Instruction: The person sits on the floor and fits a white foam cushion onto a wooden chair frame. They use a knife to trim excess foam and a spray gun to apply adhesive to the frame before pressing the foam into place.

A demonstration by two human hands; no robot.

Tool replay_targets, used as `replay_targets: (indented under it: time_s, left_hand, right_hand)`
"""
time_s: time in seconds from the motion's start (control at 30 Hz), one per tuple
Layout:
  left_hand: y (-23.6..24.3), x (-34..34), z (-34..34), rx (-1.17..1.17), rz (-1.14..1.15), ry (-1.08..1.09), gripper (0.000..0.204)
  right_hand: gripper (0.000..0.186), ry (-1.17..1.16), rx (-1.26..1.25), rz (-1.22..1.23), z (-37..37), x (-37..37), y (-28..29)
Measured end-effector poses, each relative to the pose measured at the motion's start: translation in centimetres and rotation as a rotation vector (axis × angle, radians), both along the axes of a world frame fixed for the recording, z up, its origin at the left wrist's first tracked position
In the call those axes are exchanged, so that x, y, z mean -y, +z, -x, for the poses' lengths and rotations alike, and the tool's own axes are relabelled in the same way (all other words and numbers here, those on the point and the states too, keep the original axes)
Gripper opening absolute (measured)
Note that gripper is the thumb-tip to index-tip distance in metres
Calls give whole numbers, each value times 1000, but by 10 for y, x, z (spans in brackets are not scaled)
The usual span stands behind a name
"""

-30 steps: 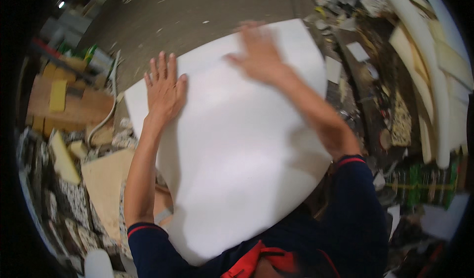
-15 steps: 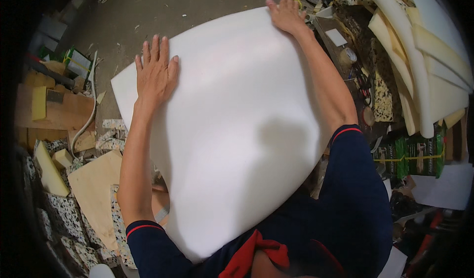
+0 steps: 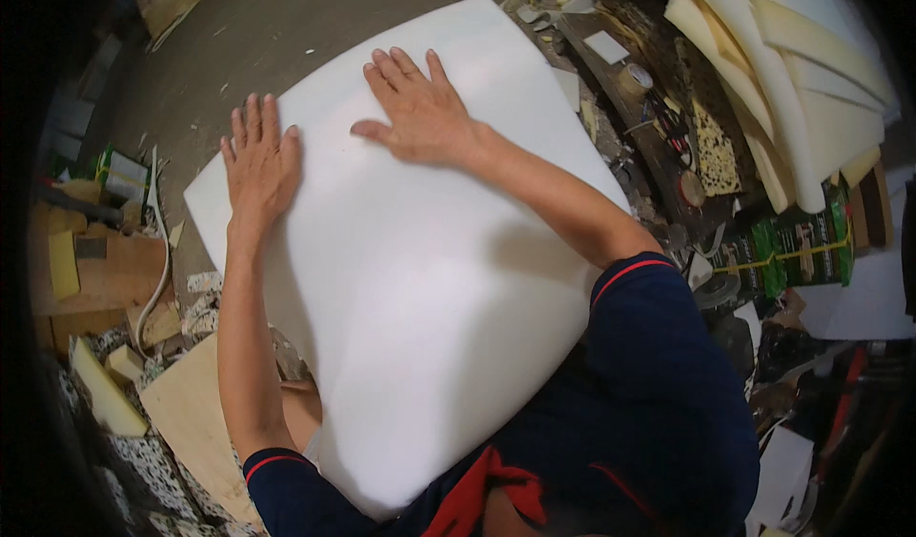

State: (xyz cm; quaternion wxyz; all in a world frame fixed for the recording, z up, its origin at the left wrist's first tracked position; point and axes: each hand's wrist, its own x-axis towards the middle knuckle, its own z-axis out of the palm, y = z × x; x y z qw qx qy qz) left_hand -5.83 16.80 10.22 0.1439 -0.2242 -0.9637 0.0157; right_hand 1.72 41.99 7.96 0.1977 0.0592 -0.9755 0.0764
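Note:
A large white foam sheet (image 3: pixel 420 279) spreads out in front of me, its near end curving down against my body. Toward its far left corner lies my left hand (image 3: pixel 262 170), palm down, fingers extended and pointing away from me. My right hand (image 3: pixel 420 108) rests flat on the sheet near the far edge, fingers spread and thumb out to the left. Neither hand grips anything. What supports the sheet is hidden beneath it.
Thin cream and white foam pieces (image 3: pixel 787 79) are heaped at the far right. A tape roll (image 3: pixel 635 79) sits on a dark cluttered bench. Green packs (image 3: pixel 787 251) are stacked below. Plywood (image 3: pixel 196 413) and speckled foam scraps (image 3: pixel 153 470) lie at the left.
My right hand has moved left from the sheet's far right corner onto its surface. My left hand stays on the sheet's left part. The view has shifted slightly.

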Motion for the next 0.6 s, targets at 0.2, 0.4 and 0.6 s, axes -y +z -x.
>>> replay_targets:
  time_s: [0.2,0.4,0.6]
  left_hand:
    - [-12,6,32,-44,-29,-17,63]
    - [21,18,-16,-272,-367,-137,61]
    - [-4,104,-165,-114,-876,304,78]
  right_hand:
    - [86,-304,4,53,18,-124,8]
    - [78,-80,103,-160,50,-47,16]
    - [80,-67,222,-185,72,-14,38]
